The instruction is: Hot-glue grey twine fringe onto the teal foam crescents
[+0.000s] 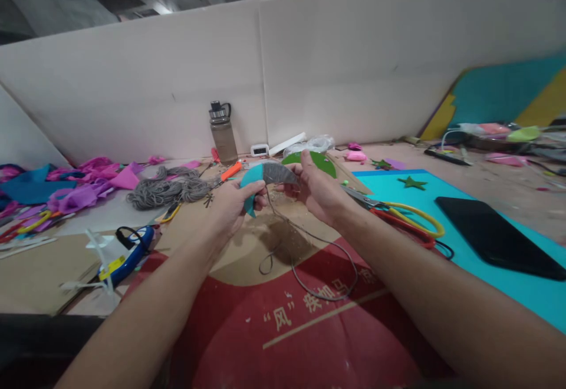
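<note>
A curved crescent piece (pixel 253 177) spans both hands above the cardboard. Its left part is turquoise, while grey cord (pixel 276 172) is wound closely round the right part. My left hand (pixel 239 203) pinches the turquoise end between thumb and fingers. At the wrapped end, my right hand (pixel 316 188) has its fingers closed on the piece, thumb raised. A loose length of the grey cord hangs from the middle and loops over the red and brown cardboard (pixel 283 353) below. Part of the right end is hidden by my fingers.
Left lie a grey cord bundle (pixel 170 188), purple felt scraps (pixel 79 197) and a blue-yellow device (pixel 128 259). A bottle (pixel 223 135) stands at the white wall. Right are scissors (pixel 407 221), a green star (pixel 413 183) and a black phone (pixel 495 236) on a turquoise sheet (pixel 517 297).
</note>
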A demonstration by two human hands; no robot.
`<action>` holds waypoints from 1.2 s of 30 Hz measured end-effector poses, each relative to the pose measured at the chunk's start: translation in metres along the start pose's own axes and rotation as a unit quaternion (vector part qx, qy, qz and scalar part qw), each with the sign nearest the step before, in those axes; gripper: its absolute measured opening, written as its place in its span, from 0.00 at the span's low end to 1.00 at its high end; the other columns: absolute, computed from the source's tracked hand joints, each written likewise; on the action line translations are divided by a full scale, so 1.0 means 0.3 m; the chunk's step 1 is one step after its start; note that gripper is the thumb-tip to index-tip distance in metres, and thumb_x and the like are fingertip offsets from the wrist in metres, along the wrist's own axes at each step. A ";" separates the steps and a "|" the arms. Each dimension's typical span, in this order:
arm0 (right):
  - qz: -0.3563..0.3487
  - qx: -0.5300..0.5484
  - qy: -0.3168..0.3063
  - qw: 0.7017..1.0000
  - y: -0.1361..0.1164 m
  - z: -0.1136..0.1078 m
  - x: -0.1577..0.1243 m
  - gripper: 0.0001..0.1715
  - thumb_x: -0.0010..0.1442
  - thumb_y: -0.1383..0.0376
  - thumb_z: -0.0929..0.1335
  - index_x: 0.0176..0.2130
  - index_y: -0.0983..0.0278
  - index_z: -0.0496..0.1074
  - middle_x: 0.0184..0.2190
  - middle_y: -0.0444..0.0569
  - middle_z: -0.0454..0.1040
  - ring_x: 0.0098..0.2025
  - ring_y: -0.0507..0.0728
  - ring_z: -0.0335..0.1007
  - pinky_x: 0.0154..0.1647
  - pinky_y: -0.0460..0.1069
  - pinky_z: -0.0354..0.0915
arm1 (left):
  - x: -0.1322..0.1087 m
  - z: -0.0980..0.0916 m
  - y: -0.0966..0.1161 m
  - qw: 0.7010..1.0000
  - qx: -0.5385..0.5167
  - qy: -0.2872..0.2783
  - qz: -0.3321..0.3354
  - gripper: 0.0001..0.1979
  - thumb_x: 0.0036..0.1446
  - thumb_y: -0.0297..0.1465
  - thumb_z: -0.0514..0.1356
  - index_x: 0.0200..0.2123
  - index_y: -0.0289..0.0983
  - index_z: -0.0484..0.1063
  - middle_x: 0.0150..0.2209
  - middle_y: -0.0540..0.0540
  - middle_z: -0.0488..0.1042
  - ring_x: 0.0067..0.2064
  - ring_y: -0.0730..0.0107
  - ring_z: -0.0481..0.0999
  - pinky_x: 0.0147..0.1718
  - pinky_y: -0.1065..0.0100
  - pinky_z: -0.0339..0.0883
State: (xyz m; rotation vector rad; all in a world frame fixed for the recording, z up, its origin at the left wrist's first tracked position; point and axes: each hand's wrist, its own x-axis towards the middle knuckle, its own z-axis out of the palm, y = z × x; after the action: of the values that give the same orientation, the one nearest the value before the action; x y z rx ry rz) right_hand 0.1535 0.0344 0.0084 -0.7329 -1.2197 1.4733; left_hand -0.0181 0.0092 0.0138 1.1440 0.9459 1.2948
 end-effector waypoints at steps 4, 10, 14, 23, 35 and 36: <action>-0.057 -0.080 -0.014 0.995 0.004 -0.008 -0.007 0.22 0.55 0.46 0.70 0.28 0.62 0.69 0.24 0.43 0.68 0.25 0.50 0.60 0.29 0.48 0.57 | -0.005 0.007 0.005 1.000 0.010 0.009 0.016 0.13 0.44 0.33 0.70 0.26 0.32 0.71 0.22 0.51 0.72 0.21 0.80 0.69 0.21 0.76 0.62; -0.115 -0.213 0.034 0.970 -0.006 -0.003 -0.023 0.19 0.58 0.53 0.68 0.23 0.61 0.66 0.21 0.42 0.65 0.24 0.50 0.55 0.27 0.48 0.51 | -0.006 0.015 0.003 1.000 0.023 0.018 0.006 0.12 0.42 0.33 0.70 0.26 0.33 0.71 0.21 0.51 0.72 0.20 0.79 0.69 0.20 0.75 0.62; -0.102 -0.190 -0.002 0.976 -0.005 0.001 -0.019 0.19 0.57 0.49 0.68 0.26 0.61 0.67 0.23 0.42 0.65 0.25 0.51 0.56 0.29 0.48 0.53 | -0.007 0.018 0.000 0.998 0.048 0.026 0.010 0.12 0.42 0.33 0.69 0.24 0.33 0.70 0.20 0.51 0.71 0.19 0.78 0.68 0.20 0.74 0.62; -0.071 -0.174 -0.017 0.982 0.015 -0.006 -0.019 0.16 0.53 0.56 0.72 0.25 0.62 0.67 0.21 0.39 0.61 0.25 0.49 0.52 0.29 0.48 0.50 | -0.019 0.033 0.013 0.995 0.097 -0.014 0.006 0.12 0.44 0.34 0.67 0.22 0.33 0.70 0.17 0.50 0.70 0.19 0.78 0.68 0.19 0.75 0.60; -0.114 -0.202 -0.016 0.973 -0.017 0.015 -0.035 0.11 0.54 0.57 0.71 0.32 0.62 0.71 0.30 0.43 0.71 0.33 0.52 0.63 0.37 0.48 0.60 | -0.010 0.010 0.003 0.985 0.169 -0.017 0.006 0.08 0.46 0.32 0.65 0.24 0.34 0.71 0.18 0.53 0.69 0.18 0.80 0.65 0.18 0.76 0.57; -0.121 -0.203 -0.013 0.972 -0.020 0.017 -0.037 0.11 0.54 0.57 0.71 0.31 0.62 0.71 0.29 0.43 0.70 0.32 0.51 0.63 0.37 0.48 0.60 | -0.013 0.011 0.005 0.981 0.191 -0.022 0.008 0.08 0.47 0.32 0.64 0.23 0.34 0.71 0.17 0.53 0.68 0.18 0.79 0.65 0.18 0.75 0.56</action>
State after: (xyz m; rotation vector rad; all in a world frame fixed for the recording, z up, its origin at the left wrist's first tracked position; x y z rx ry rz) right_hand 0.1539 0.0219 0.0137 -0.8025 -1.5948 1.0461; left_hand -0.0155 0.0047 0.0157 1.4693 1.1866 1.1220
